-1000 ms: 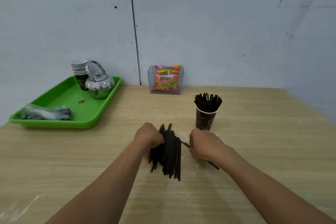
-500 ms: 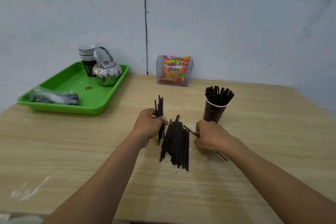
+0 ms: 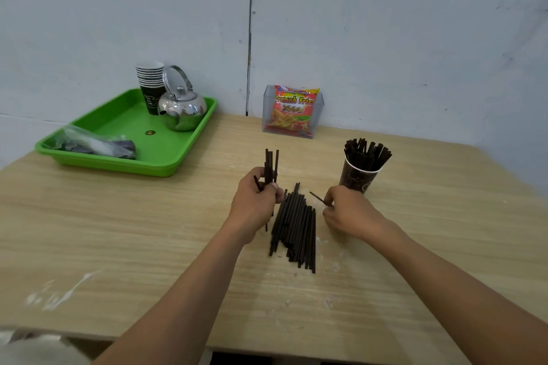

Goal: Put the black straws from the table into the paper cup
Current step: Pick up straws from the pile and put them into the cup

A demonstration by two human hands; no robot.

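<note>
**A:** What's changed since a second ago?

**B:** My left hand (image 3: 257, 201) has come up off the pile with a small bunch of straws (image 3: 270, 167), now held upright at frame centre. My right hand (image 3: 347, 212) has barely shifted; it's pinched shut on one single straw (image 3: 318, 197).

**A:** Walk me through it, biggest first.

**B:** The wooden table (image 3: 118, 231) fills the lower frame. Upper left, one green tray (image 3: 118, 163) carrying one steel kettle (image 3: 182, 108), one stack of paper cups (image 3: 150, 84) and one plastic bag (image 3: 95, 145). Top centre, one clear holder with a snack packet (image 3: 293, 111). Then the loose pile of black straws (image 3: 295, 225) lying between my hands, too many to count. The paper cup (image 3: 357, 179) stands just beyond my right hand, already packed with straws.

**A:** And the bunch?

**B:** About five, I'd say. To do this well I'd square the ends, carry the bunch over the rim vertically, and steady the cup so it doesn't tip.
</note>
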